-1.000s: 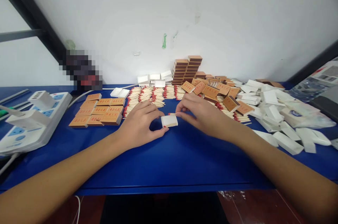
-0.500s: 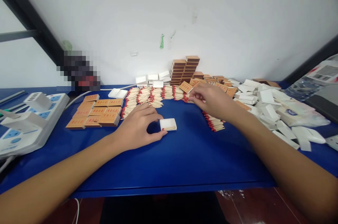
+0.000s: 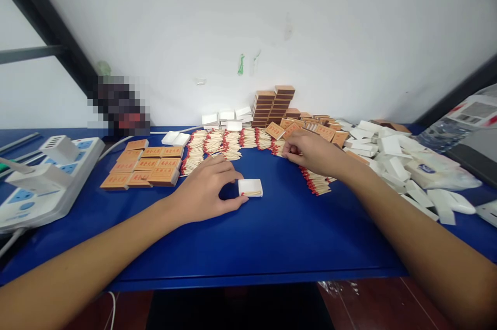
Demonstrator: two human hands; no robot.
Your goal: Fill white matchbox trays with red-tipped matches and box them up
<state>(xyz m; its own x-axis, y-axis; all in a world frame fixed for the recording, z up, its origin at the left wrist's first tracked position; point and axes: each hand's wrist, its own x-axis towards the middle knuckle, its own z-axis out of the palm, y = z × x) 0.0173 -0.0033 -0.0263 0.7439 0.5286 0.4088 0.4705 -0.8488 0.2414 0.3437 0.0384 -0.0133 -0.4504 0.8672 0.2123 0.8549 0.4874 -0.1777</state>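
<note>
My left hand (image 3: 205, 187) rests on the blue table (image 3: 248, 237), thumb and fingers curled round the left side of a small white matchbox tray (image 3: 250, 187) with one match lying in it. Farther back and to the right, my right hand (image 3: 312, 154) is closed in a pinch over a spread of red-tipped matches (image 3: 314, 182); I cannot make out what the fingertips hold. Rows of matches (image 3: 225, 142) lie behind the tray.
Orange matchbox sleeves lie flat at the left (image 3: 145, 163), and more are stacked and piled by the wall (image 3: 277, 104). A heap of white inner trays (image 3: 396, 161) fills the right side. A white power strip (image 3: 46, 174) sits at the far left.
My right hand left the white tray, reached back to the matches at the right, then came slightly nearer. A match now lies in the tray. My left hand stayed on it.
</note>
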